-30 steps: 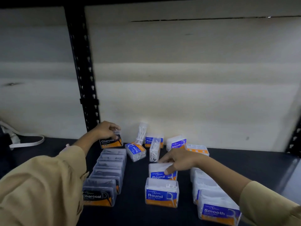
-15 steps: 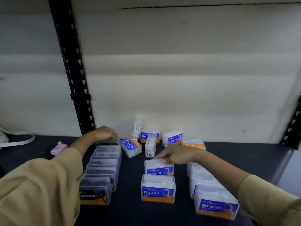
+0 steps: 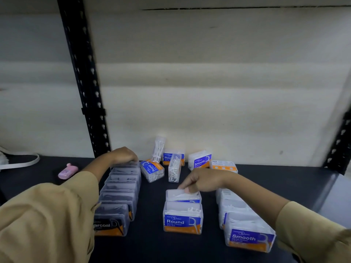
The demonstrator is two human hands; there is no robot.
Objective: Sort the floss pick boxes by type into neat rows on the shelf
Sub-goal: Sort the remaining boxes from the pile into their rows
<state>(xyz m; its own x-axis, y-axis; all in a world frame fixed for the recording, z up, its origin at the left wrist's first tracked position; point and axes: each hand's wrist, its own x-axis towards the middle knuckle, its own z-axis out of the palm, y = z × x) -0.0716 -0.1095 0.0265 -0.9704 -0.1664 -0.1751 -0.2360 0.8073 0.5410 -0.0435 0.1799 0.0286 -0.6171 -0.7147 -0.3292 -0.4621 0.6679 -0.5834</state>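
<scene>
Head view: a dark, flat shelf (image 3: 284,179), a pale wall behind it, and a black metal post (image 3: 83,82) full of holes.
Boxes: small clear plastic blocks with hard corners. White or dark picks show through. The labels are blue or black over orange.
Charcoal row (image 3: 119,194): on the left, running from front to back, with the front label facing forward.
Round row (image 3: 182,218): in the middle, two boxes, one right behind the other, long sides facing front.
Smooth row (image 3: 245,224): on the right, front to back, slanting a little left toward the back.
Loose boxes (image 3: 174,168): near the wall. One stands tall on its end, one leans on the wall, and one lies turned sideways.
Left hand (image 3: 124,155): fingers curled down over the top of the far Charcoal box (image 3: 125,165).
Right hand (image 3: 206,180): fingertips and thumb pinch the top edge of the back Round box (image 3: 182,196).
Pink case (image 3: 67,171): smooth and rounded, lying left of the Charcoal row.
</scene>
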